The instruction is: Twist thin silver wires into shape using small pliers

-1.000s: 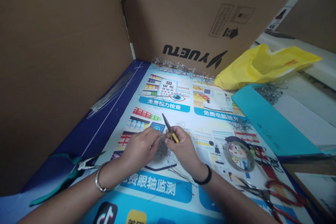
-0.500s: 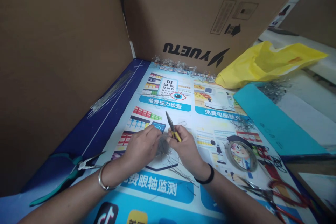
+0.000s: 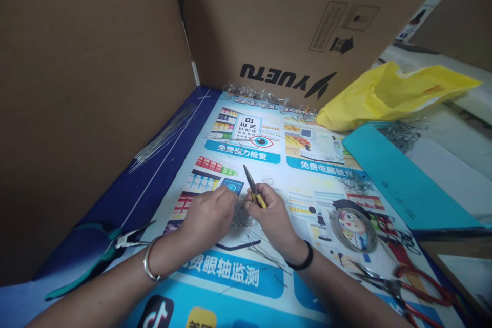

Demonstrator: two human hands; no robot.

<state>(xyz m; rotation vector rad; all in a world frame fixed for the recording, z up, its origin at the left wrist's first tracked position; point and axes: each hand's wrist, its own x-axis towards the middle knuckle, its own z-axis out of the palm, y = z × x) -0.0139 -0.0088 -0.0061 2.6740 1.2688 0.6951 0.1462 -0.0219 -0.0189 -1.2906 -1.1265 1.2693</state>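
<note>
My right hand is closed around a small pair of pointed pliers with yellow handles, their dark tip aimed up and away from me. Its thumb and forefinger are pinched close to my left hand. The left fingers are also pinched, on what looks like a thin wire spanning the small gap between the hands. Fine detail at the fingertips is too small to make out. Below and between both hands lie loose thin wire pieces on the printed poster sheet.
Teal-handled pliers lie at left, by straight wires. To the right are a tape roll, red-handled scissors, a wire tangle, a teal folder and a yellow bag. Cardboard walls stand behind and left.
My left fingertips have shifted slightly, opening a small gap with wire showing between the hands. The right hand and its pliers stay nearly in place.
</note>
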